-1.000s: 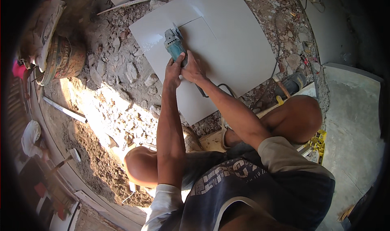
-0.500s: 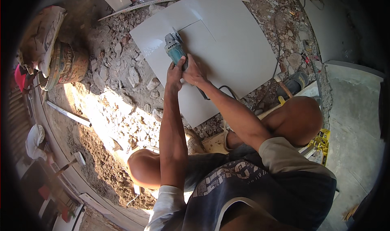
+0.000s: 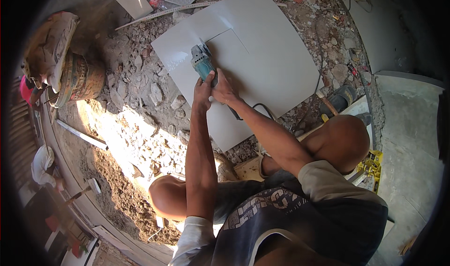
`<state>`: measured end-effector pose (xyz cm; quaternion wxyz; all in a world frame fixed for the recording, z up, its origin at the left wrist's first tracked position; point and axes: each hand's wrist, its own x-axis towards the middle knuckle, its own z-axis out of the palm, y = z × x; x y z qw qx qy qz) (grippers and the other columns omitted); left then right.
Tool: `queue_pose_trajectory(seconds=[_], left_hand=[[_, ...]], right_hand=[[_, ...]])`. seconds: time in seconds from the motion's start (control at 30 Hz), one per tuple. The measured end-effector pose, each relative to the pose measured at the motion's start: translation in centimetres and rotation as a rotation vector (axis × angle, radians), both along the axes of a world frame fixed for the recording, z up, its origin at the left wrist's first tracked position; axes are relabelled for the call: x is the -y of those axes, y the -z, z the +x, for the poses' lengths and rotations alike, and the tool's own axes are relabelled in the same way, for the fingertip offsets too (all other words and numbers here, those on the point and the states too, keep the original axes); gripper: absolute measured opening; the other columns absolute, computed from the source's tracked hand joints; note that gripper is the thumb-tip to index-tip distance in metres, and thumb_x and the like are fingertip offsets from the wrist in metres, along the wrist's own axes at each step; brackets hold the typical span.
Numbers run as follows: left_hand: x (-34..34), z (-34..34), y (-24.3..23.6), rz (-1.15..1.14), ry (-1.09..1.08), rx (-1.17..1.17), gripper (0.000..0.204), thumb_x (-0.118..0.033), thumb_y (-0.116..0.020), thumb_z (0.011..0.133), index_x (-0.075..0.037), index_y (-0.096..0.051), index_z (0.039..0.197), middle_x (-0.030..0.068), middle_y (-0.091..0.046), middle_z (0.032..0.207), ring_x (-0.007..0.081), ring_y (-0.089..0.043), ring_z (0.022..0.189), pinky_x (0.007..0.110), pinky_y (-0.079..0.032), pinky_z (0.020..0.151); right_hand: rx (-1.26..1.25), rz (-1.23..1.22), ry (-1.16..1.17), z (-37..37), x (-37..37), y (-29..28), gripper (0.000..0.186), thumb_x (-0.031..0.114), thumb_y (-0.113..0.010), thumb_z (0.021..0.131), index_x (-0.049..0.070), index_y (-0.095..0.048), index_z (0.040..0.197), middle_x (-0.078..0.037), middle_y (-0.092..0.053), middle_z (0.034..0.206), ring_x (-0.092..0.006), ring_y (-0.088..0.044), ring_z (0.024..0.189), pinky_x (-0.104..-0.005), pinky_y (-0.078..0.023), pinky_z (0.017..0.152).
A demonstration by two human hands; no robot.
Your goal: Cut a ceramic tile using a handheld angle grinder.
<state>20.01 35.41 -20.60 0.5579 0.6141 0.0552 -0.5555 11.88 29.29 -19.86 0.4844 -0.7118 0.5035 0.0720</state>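
A teal angle grinder (image 3: 203, 65) rests over a large pale tile (image 3: 281, 60) that lies on rubble. My left hand (image 3: 202, 92) and my right hand (image 3: 225, 89) are both closed around the rear of its body, side by side. The grinder's disc stands edge-on at the near end of a thin dark line on the tile. That line meets a second one at a corner farther off. Whether the disc touches the tile or spins cannot be made out. A black cord leaves the grinder's rear and loops beside my right forearm.
Broken stones and rubble surround the tile. At left stands a dirty bucket (image 3: 84, 78) with a sack on it. A hammer (image 3: 89, 189) lies on sandy soil. My knees flank my arms, and a yellow tool (image 3: 372, 167) lies by the right one. A wooden handle (image 3: 328, 104) sits near the tile's right corner.
The whole view has shifted slightly, so everything sits a little lower. Both hands keep their grip, and the grinder stays at nearly the same spot on the tile.
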Motion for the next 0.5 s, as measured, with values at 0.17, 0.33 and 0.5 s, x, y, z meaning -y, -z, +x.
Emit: queue_pose_trajectory(seconds=[0.17,0.33,0.5], left_hand=[[-0.2,0.0,0.3,0.018,0.005,0.011,0.057,-0.036,-0.067,0.087,0.000,-0.048,0.128,0.0152,-0.057,0.120,0.0261,-0.054,0.112,0.040,-0.037,0.101],[-0.3,-0.3,0.3,0.021,0.000,0.004,0.058,-0.035,-0.066,0.087,0.001,-0.047,0.129,0.0151,-0.057,0.120,0.0258,-0.054,0.112,0.040,-0.039,0.100],[-0.1,-0.4,-0.5,0.031,0.000,0.000,0.059,-0.035,-0.066,0.087,0.001,-0.047,0.129,0.0154,-0.057,0.120,0.0258,-0.054,0.112,0.041,-0.039,0.100]], right_hand=[[0.022,-0.037,-0.001,-0.3,-0.6,1.9,0.090,0.040,-0.071,0.072,0.011,-0.026,0.144,-0.025,-0.056,0.123,-0.0419,-0.056,0.112,-0.0497,-0.048,0.091],[0.181,0.042,0.092,-0.5,-1.4,2.5,0.098,0.045,-0.073,0.070,0.011,-0.021,0.147,-0.027,-0.043,0.136,-0.0456,-0.041,0.127,-0.0540,-0.037,0.102],[0.107,-0.006,0.060,-0.6,-0.9,1.9,0.095,0.044,-0.072,0.071,0.010,-0.024,0.145,-0.026,-0.052,0.128,-0.0439,-0.050,0.118,-0.0516,-0.043,0.096]])
